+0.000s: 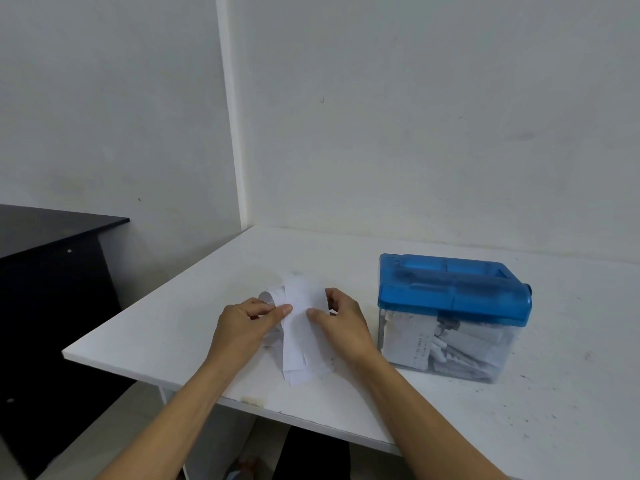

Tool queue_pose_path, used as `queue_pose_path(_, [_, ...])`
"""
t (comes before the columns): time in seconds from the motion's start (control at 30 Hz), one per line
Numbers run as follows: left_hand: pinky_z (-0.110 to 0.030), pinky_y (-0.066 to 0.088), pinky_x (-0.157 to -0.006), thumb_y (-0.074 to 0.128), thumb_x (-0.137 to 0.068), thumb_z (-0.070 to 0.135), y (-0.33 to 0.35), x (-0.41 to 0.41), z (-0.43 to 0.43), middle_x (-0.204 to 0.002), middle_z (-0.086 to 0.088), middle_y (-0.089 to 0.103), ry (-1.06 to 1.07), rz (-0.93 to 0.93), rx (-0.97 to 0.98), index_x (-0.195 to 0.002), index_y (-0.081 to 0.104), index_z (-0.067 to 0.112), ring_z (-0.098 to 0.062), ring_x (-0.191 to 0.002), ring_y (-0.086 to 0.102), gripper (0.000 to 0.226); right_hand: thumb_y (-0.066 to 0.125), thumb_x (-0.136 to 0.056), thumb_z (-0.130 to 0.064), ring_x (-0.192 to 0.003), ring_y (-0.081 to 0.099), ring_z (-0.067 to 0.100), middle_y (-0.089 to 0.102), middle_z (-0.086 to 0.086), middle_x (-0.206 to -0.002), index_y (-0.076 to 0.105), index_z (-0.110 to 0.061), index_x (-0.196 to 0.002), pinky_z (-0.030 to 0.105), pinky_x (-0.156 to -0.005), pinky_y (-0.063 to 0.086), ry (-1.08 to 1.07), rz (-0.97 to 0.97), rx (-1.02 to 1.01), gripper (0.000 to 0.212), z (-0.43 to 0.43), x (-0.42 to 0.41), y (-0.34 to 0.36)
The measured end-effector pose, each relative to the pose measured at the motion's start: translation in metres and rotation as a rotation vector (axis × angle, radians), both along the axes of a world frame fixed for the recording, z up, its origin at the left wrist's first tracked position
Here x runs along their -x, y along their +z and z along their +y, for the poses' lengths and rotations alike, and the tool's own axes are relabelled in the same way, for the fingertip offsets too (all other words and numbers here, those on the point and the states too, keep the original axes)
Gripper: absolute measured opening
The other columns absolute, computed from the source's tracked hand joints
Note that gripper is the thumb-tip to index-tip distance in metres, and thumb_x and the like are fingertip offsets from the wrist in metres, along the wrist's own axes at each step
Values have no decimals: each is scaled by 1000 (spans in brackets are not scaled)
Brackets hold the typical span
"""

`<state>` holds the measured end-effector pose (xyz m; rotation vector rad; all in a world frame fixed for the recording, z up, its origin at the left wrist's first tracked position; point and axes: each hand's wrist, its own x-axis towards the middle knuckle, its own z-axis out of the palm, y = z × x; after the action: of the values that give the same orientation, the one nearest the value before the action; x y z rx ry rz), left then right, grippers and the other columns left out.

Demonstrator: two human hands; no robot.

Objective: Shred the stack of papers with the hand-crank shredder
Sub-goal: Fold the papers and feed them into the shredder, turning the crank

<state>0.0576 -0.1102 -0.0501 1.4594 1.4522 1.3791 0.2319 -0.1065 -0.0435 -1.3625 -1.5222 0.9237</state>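
White walls (415, 116) met in a corner behind a white desk (346, 258). Near its front edge the left hand (242, 327) kept its grip pinched, thumb over curled fingers, on the left edge of the stack of papers (299, 327). The right hand (341, 325) pinched the right edge the same way. The papers lay on the desk between both hands, some sheets curling at the far end. Just right of the right hand stood the shredder (453, 296), its blue top sitting over a clear bin (450, 344) packed with shredded paper. A dark cabinet (52, 271) stood left of the desk.
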Motion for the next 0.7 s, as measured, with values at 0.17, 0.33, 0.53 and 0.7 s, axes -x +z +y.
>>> queue_pose_path(0.17, [-29, 40, -64, 71, -92, 33, -4, 3, 3, -59, 7, 56, 61, 131, 17, -65, 59, 11, -15, -60, 48, 36, 55, -98, -20, -90, 58, 0, 62, -8, -121, 53, -25, -123, 11, -64, 44, -80, 133, -21, 25, -1, -4, 4])
queue_pose_path(0.33, [-37, 40, -83, 74, -85, 45, -6, -6, 5, -85, 5, 59, 137, 464, 63, -82, 54, 21, -11, -76, 56, 32, 51, -98, -17, -102, 61, 8, 61, -9, -122, 52, -25, -129, 21, -77, 50, -83, 206, -44, 32, -3, -1, 7])
queue_pose_path(0.53, [-31, 47, -84, 49, -103, 41, 14, -3, -11, -89, 6, 63, 75, 153, -131, -87, 67, 23, -9, -82, 56, 30, 47, -102, -15, -114, 57, 15, 57, -4, -133, 48, -23, -138, 28, -93, 51, -25, 154, -79, 37, -7, 9, 24])
queue_pose_path(0.7, [-30, 41, -65, 61, -98, 34, 55, -21, -21, -69, 1, 63, -105, 269, -164, -73, 65, 12, -13, -63, 54, 34, 47, -101, -13, -108, 58, 15, 58, -3, -130, 47, -25, -139, 23, -82, 51, -15, 187, -169, 40, -16, 14, 60])
